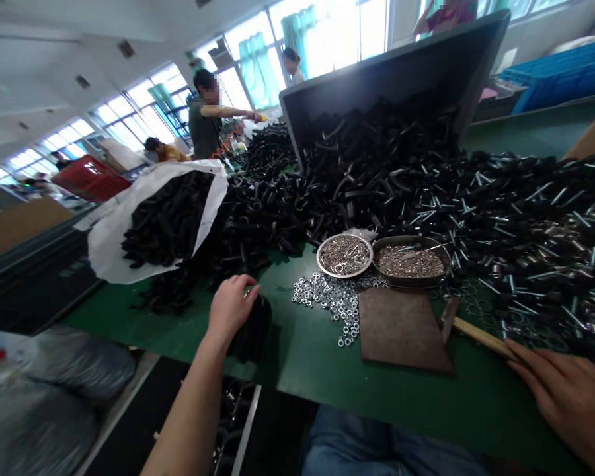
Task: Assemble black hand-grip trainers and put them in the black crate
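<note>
My left hand (pixel 232 307) is closed over the top of a bunch of black curved parts (pixel 252 334) near the table's front edge. Its fingertips are partly hidden, and a small bright spot shows between thumb and fingers. At the right, my right hand (pixel 565 390) is closed round the end of a hammer's wooden handle (pixel 483 337). The metal hammer head (pixel 449 319) rests at the right edge of a flat brown metal plate (pixel 401 328). Loose shiny nuts (pixel 332 297) lie between the plate and my left hand.
Behind the plate stand a round dish (pixel 344 256) and an oval tin (pixel 411 261) of small metal pieces. A grey bin (pixel 396 66) lies tipped amid heaped black parts. Black pieces with bolts (pixel 535 198) cover the right. A white sack (pixel 104 248) stands left. A person (pixel 205 122) works beyond.
</note>
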Action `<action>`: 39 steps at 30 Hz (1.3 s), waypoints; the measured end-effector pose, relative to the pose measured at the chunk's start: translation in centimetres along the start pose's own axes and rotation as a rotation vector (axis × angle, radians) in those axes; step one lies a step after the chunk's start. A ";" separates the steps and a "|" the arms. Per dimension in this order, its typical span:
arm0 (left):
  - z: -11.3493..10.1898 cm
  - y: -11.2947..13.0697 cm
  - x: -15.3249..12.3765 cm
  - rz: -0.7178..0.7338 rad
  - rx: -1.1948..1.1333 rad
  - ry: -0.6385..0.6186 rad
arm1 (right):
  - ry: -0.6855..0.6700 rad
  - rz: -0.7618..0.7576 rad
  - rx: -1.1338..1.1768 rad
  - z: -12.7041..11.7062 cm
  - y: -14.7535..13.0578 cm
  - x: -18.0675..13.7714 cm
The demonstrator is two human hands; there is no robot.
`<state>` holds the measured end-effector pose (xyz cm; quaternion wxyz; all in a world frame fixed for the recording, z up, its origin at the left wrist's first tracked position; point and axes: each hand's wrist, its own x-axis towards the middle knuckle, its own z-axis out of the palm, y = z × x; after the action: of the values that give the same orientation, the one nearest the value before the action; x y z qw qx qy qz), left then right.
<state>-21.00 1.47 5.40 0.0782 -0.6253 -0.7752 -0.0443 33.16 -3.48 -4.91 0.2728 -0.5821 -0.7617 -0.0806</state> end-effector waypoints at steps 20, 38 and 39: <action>2.9 11.6 15.3 0.189 -0.256 0.065 | -0.152 0.157 -0.201 -1.9 6.4 12.2; 0.1 9.3 -4.7 -0.734 -1.897 -0.077 | -0.251 0.215 -0.357 0.1 13.6 21.4; 0.9 9.1 -5.2 -0.633 -1.777 -0.103 | -0.212 0.274 -0.309 0.0 13.5 21.3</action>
<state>-11.11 -1.43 3.37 -0.4769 -0.2177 -0.5938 -0.6104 42.01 18.61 3.30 0.1073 -0.7200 -0.6788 -0.0968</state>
